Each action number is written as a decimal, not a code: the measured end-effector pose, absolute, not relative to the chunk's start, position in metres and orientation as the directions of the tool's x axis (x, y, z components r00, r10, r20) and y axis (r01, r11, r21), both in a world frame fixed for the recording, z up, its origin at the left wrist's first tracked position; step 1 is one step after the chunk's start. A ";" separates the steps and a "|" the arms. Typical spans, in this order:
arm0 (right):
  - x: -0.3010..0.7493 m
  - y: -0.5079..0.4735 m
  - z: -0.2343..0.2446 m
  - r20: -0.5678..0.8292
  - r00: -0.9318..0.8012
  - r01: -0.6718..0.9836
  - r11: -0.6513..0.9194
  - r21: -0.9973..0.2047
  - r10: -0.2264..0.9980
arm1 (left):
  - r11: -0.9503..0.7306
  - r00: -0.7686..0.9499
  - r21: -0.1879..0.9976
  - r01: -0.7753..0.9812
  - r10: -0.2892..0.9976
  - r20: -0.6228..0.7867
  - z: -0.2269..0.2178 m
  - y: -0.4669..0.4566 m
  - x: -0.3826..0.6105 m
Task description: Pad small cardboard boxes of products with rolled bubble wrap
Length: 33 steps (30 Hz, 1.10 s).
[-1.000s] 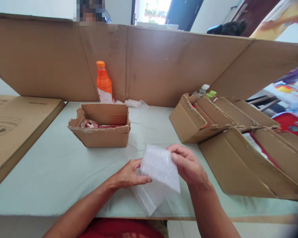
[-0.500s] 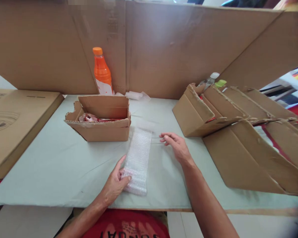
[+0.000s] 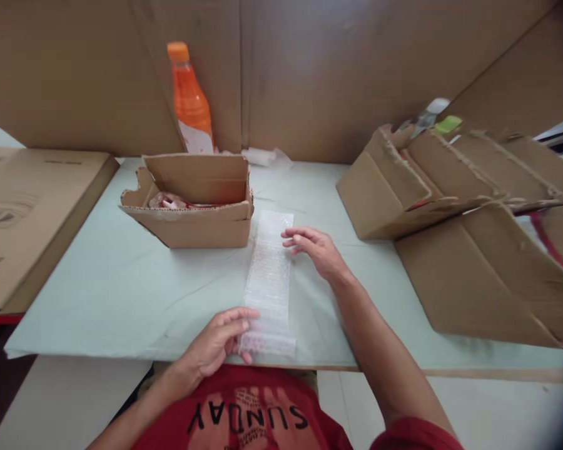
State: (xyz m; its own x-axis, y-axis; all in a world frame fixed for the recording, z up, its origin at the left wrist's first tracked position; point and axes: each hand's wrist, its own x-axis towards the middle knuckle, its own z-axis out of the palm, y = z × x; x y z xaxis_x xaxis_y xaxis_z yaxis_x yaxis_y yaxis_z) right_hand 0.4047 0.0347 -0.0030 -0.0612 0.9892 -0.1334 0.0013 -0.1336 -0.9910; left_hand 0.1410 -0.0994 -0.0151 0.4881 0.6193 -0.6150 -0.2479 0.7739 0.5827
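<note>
A long strip of clear bubble wrap (image 3: 269, 269) lies lengthwise on the table, its near end folded or rolled over with a faint pinkish content I cannot make out. At that near end, my left hand (image 3: 218, 340) grips the left edge, with fingers both above and below the fold. My right hand (image 3: 319, 253) hovers by the strip's upper right edge, fingers loosely stretched and slightly apart, holding nothing. Whether its fingertips touch the plastic is unclear.
An open cardboard box (image 3: 206, 228) with red-and-white items stands behind left. More cardboard bins (image 3: 478, 275) fill the right side. An orange bottle (image 3: 191, 103) and crumpled clear plastic (image 3: 263, 156) sit by the cardboard wall (image 3: 300, 81). A flat carton (image 3: 42, 219) lies left.
The bubble wrap has flattened out and its far end now lies on the table. My right hand has come left to its edge. The view has tilted down.
</note>
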 end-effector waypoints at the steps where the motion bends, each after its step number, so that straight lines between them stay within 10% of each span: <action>1: 0.409 0.017 -0.002 -0.122 -0.084 0.078 -0.116 -0.990 0.989 | 0.780 0.496 0.554 -0.290 0.618 -0.611 -0.012 -0.094 0.141; 8: 0.416 -0.092 -0.002 0.108 0.193 0.397 0.023 -0.917 0.975 | 0.777 0.507 0.490 -0.395 0.629 -0.589 -0.001 -0.049 0.152; 14: 0.376 -0.115 -0.020 0.310 -0.298 0.702 0.428 -0.569 0.903 | 0.665 0.392 0.705 -0.247 0.734 -0.555 0.001 -0.057 0.157; 18: 0.360 -0.105 -0.036 0.301 -0.371 0.775 0.472 -0.421 0.878 | 0.172 0.176 0.968 0.182 0.963 -0.204 -0.007 -0.074 0.148; 23: 0.362 -0.099 -0.033 0.322 -0.329 0.703 0.458 -0.544 0.888 | -0.509 0.451 0.688 0.518 0.846 0.286 -0.021 -0.084 0.142; 28: 0.368 -0.112 -0.022 0.233 -0.236 0.615 0.331 -0.716 0.943 | -0.403 0.445 0.755 0.517 0.880 0.165 -0.023 -0.083 0.145; 33: 0.370 -0.128 -0.017 0.426 -0.170 0.776 0.388 -0.498 0.888 | -0.193 0.379 0.777 0.599 0.923 -0.062 -0.022 -0.074 0.149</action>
